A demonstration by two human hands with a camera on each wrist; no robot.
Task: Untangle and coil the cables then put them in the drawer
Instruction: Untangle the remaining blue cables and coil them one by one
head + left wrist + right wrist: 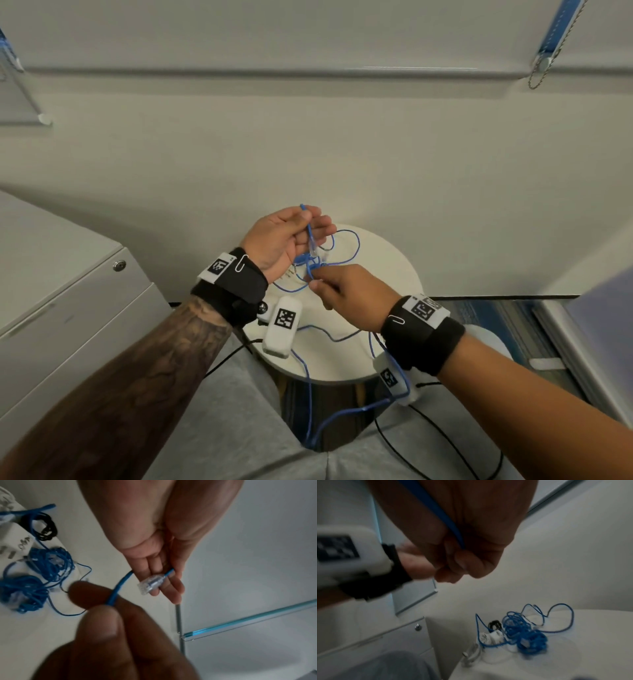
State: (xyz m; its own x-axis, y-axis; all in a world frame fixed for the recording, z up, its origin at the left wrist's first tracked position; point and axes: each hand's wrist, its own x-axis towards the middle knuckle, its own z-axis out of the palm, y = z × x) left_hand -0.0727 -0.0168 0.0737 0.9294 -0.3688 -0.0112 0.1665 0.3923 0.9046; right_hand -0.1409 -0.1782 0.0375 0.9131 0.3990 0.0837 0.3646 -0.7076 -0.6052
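Note:
A thin blue network cable (pixel 357 244) loops over the round white table (pixel 394 270) and hangs down to my lap. My left hand (pixel 298 229) is raised palm up and holds the cable's end between its fingers, the clear plug (pixel 149 584) lying across them. Just below, my right hand (pixel 325 284) pinches the same cable (pixel 118 588) between thumb and forefinger, and the strand runs on through its fist (pixel 453 534). A tangled heap of blue cable (pixel 525 634) lies on the table with a small black coil (pixel 46 528) beside it.
A white plug adapter (pixel 17 539) and a white cable (pixel 471 654) lie by the heap. A grey drawer cabinet (pixel 68 291) with a lock (pixel 119 265) stands to my left. A wall is close behind the table. Thin black wires (pixel 445 442) cross my lap.

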